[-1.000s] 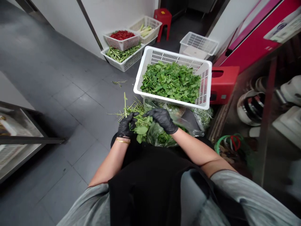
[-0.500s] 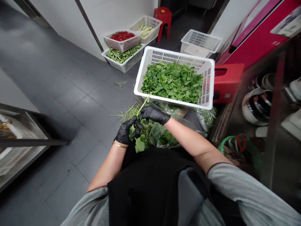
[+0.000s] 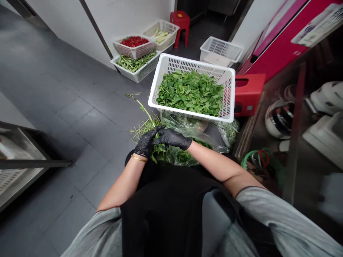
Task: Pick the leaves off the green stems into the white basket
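My left hand [image 3: 147, 142], in a black glove, is closed around a leafy green stem [image 3: 145, 111]. The bare end of that stem points up and away, over a heap of thin cut stems [image 3: 143, 129] on the floor side. My right hand [image 3: 174, 138], gloved the same way, has its fingers bent against the left fingertips, pinching the same greens; the exact grip is partly hidden. Below both hands, leaves show beside an opened clear plastic bag [image 3: 180, 157] of greens. Just beyond stands a white slotted basket [image 3: 193, 113] with picked green leaves [image 3: 190, 91] in it.
Stacked baskets by the wall hold red chillies [image 3: 134, 41], green pods [image 3: 135, 63] and pale stalks [image 3: 160, 36]. A red stool [image 3: 180, 26] stands behind them. Another white basket [image 3: 221, 50] is farther back. At right, a metal shelf [image 3: 293, 142] carries containers.
The held stem has swung to point up and left instead of up and right. Both hands are drawn together, and the large leaf that hung below them is no longer visible.
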Tool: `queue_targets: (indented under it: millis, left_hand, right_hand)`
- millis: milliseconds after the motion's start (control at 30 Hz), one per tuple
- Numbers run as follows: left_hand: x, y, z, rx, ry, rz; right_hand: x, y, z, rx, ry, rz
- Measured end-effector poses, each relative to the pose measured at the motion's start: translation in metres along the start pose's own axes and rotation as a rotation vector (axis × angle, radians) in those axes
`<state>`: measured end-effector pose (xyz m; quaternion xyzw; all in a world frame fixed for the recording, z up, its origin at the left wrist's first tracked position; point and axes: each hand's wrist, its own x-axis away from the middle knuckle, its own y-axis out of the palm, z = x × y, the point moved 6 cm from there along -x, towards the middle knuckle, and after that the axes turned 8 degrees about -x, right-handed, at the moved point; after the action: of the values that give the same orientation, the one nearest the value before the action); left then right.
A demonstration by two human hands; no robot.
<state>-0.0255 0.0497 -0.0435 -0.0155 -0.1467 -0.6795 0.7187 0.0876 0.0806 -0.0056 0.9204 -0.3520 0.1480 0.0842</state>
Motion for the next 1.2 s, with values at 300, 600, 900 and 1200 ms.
queue_targets:
  millis: [300,600,900,1200]
  left_hand:
    - [0.018,-0.002,0.015,-0.258,-0.003,-0.107]
    - [0.039,-0.002,0.058,-0.674,0.025,-0.14]
    - [0.039,-0.037,0.049,-0.206,-0.12,0.094]
    - [0.017,0.031,0.001,0.355,-0.204,-0.002]
  right_hand:
    - [0.014,-0.031,0.01,-0.137,-0.031,0.049]
    - [0.034,-0.035,0.004,-0.041,0.05,-0.161]
    - [0.07,-0.089,0.018,-0.451,-0.082,0.205]
    - [0.013,-0.024,0.02,-0.305,-0.094,0.117]
